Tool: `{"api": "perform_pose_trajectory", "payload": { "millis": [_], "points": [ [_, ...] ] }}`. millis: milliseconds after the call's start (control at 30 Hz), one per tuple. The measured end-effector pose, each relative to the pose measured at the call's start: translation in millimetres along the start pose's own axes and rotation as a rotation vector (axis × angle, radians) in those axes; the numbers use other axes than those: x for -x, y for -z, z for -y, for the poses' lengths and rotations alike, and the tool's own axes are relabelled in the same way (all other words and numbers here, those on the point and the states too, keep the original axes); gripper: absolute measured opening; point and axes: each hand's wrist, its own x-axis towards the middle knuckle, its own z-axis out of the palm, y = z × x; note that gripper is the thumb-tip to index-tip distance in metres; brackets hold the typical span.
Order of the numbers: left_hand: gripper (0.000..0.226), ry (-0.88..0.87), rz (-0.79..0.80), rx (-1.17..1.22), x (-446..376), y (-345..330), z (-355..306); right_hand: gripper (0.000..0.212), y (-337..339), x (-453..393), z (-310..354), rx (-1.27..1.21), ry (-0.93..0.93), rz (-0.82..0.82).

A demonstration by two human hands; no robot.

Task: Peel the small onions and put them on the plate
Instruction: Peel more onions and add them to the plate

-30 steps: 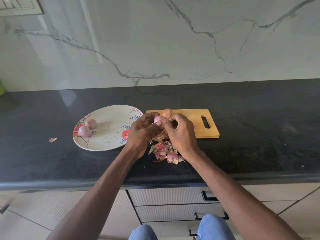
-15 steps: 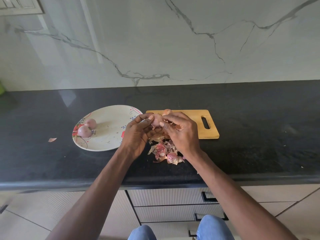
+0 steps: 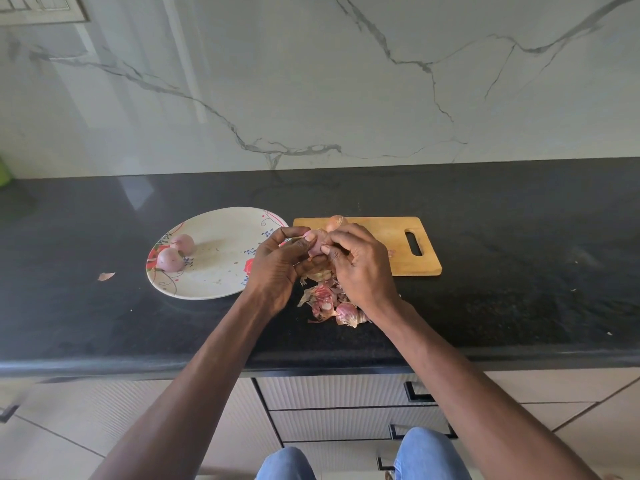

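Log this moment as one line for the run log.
step: peeling | left hand and right hand: both hold onion | plate: two peeled onions | cutting board: one unpeeled onion

Small pink onion [image 3: 316,247], partly peeled, pinched between the fingers [image 3: 304,237] of both hands. Two peeled onions [image 3: 175,251] lie side by side on the floral plate [image 3: 221,282], left of the fingers; one unpeeled onion [image 3: 337,222] just beyond them.

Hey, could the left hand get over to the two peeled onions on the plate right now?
Probably not yet: the left hand grips the onion being peeled together with the right hand. Otherwise the path across the plate to the peeled onions looks open.
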Motion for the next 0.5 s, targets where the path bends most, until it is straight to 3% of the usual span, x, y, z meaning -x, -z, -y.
{"api": "perform_pose_trajectory", "payload": {
  "millis": [167, 267, 433, 500],
  "points": [
    [0.012, 0.025, -0.029, 0.128, -4.0, 0.3, -1.5, 0.013, -1.7, 1.5, -5.0, 0.165, -0.044, 0.019],
    [0.009, 0.054, -0.013, 0.177, -5.2, 1.7, -2.1, 0.022, 3.1, 1.4, -6.6, 0.158, -0.086, -0.017],
    [0.017, 0.092, -0.001, 0.216, -3.1, -0.5, -3.3, 0.010, 5.3, -0.2, -5.1, 0.103, -0.112, -0.052],
    [0.017, 0.111, -0.029, 0.201, -3.1, -0.1, -3.0, 0.015, 5.7, -0.7, -4.8, 0.056, -0.150, -0.052]
  ]
}}
